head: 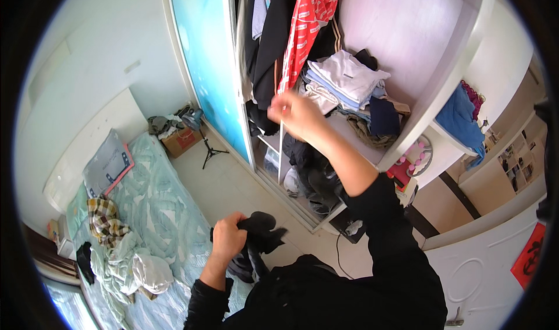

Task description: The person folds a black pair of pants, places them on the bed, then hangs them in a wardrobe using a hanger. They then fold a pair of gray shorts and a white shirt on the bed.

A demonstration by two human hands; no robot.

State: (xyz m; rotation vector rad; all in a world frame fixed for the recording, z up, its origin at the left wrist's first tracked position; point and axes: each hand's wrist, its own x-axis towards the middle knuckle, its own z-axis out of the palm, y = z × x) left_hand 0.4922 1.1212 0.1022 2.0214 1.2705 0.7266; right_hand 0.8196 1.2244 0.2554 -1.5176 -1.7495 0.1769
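Observation:
My left hand (229, 236) grips a bunched black garment (257, 229), which hangs down over the edge of the bed. My right hand (290, 111), slightly blurred, is raised at the open wardrobe, in front of the lower end of a red patterned garment (305, 29); whether its fingers hold anything cannot be told. Dark clothes (266, 63) hang left of the red one. Right of that hand, folded white and blue clothes (349, 77) are stacked on a shelf, with a dark blue folded piece (384, 116) beside them. Black clothes (310, 164) fill the compartment below.
At left stands a bed (174, 216) with a grey pillow (105, 164) and rumpled clothes (113, 251). A cardboard box (181, 142) and a small black tripod (209, 153) are on the floor near the blue sliding door (209, 59). A cable (340, 260) lies near my body.

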